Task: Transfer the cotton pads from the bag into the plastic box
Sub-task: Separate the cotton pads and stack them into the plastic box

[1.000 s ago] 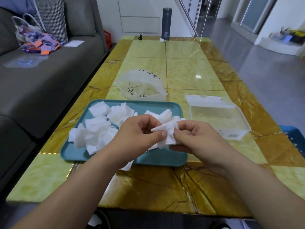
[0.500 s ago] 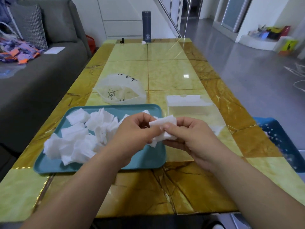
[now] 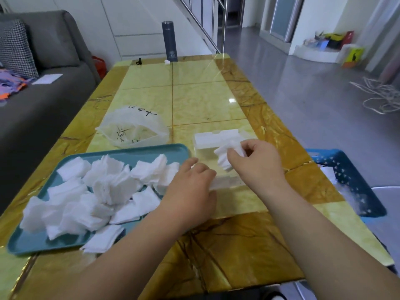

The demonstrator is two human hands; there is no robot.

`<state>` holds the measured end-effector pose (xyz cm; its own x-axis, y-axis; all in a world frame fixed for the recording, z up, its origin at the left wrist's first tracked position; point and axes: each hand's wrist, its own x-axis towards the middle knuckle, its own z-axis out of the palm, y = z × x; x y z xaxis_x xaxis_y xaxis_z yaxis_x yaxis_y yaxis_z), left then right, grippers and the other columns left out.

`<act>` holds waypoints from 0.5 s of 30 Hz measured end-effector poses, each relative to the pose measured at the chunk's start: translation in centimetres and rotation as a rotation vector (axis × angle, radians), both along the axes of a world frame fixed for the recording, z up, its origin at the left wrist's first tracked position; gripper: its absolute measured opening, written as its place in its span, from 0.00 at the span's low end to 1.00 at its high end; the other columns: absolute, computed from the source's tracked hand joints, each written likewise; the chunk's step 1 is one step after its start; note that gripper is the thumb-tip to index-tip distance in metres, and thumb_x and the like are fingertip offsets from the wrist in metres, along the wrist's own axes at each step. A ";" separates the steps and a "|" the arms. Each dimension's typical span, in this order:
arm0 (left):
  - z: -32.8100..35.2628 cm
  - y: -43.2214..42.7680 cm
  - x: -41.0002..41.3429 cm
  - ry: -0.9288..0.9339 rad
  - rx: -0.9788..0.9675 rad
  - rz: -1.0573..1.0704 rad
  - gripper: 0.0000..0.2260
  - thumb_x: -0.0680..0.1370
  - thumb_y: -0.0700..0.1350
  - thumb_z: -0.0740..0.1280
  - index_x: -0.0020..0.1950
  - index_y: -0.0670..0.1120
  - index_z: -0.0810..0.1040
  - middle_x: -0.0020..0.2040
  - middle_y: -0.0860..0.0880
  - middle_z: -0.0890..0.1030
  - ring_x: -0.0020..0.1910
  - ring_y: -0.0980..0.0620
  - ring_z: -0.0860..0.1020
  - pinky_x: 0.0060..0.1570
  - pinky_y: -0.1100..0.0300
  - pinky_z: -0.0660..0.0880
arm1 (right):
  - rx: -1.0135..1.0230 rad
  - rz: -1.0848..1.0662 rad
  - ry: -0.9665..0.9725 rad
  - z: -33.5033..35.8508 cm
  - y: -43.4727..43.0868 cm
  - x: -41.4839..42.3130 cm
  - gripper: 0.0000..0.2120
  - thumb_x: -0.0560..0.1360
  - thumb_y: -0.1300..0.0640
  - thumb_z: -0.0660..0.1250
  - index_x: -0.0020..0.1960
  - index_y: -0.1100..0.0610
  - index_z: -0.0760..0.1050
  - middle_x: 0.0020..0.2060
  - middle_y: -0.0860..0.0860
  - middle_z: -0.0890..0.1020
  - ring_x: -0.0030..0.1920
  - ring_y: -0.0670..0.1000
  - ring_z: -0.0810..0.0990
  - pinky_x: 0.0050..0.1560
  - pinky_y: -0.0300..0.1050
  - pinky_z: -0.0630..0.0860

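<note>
Head cam, the only view: the right hand (image 3: 255, 165) is carrying the stack (image 3: 226, 159) on its own now, with fingers and thumb curled round its top end. It's hanging right over the open box (image 3: 225, 183) with its lower edge dipping toward the inside. I can't tell if it's touching the bottom yet, since the box is see-through.

A second ago both hands were pinching that same stack together over the front of the tray (image 3: 129, 150), squaring it up. The left hand (image 3: 190, 187) has since let go and is now sitting low over the tray's right corner. Its fingers are loose and fairly straight, holding nothing, with the tips just beside the box's left edge. Whether they're actually touching the box, I can't say.

What I'm taking from that: the tidying bit is looking finished and this is the drop-in step. The box is looking otherwise empty to me, so I'm reading this as an early batch. Most of the cotton is lying in a messy pile (image 3: 101, 191) on the tray, with a couple of pieces hanging over its near rim. The bag (image 3: 132, 131) is sitting behind the tray, open and looking emptied out. So the bag half is seeming done, and plenty of tray-to-box trips are left. The lid (image 3: 216, 137) is lying flipped back at the far side, not blocking anything.
</note>
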<state>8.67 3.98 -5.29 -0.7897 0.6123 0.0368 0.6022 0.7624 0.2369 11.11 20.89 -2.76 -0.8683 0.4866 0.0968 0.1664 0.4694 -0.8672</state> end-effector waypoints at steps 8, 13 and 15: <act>0.9 -2.1 1.8 0.061 0.163 -0.001 0.12 0.79 0.49 0.65 0.60 0.49 0.82 0.63 0.51 0.79 0.61 0.48 0.75 0.60 0.50 0.76 | 0.350 -0.012 -0.228 -1.3 -1.6 -1.8 0.06 0.72 0.52 0.68 0.40 0.53 0.77 0.37 0.49 0.82 0.39 0.55 0.81 0.36 0.50 0.77; 0.0 -3.0 2.1 -0.001 0.120 -0.086 0.12 0.78 0.49 0.62 0.56 0.49 0.82 0.58 0.53 0.79 0.57 0.49 0.76 0.52 0.49 0.78 | 0.388 0.056 -0.231 -1.7 -3.3 -2.7 0.10 0.74 0.46 0.71 0.41 0.52 0.76 0.39 0.47 0.81 0.42 0.53 0.80 0.38 0.46 0.72; -0.1 -3.2 2.0 -0.016 0.139 -0.109 0.14 0.77 0.50 0.62 0.60 0.50 0.80 0.61 0.54 0.77 0.59 0.50 0.75 0.52 0.49 0.79 | 0.347 0.142 -0.240 -1.3 -3.8 -2.7 0.14 0.77 0.50 0.68 0.35 0.54 0.77 0.33 0.49 0.81 0.37 0.52 0.79 0.35 0.44 0.71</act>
<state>10.65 0.81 -5.43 -0.7201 0.6842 0.1152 0.6748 0.6521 0.3455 8.41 17.06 -4.04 -0.9419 0.3353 0.0208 0.2569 0.7588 -0.5986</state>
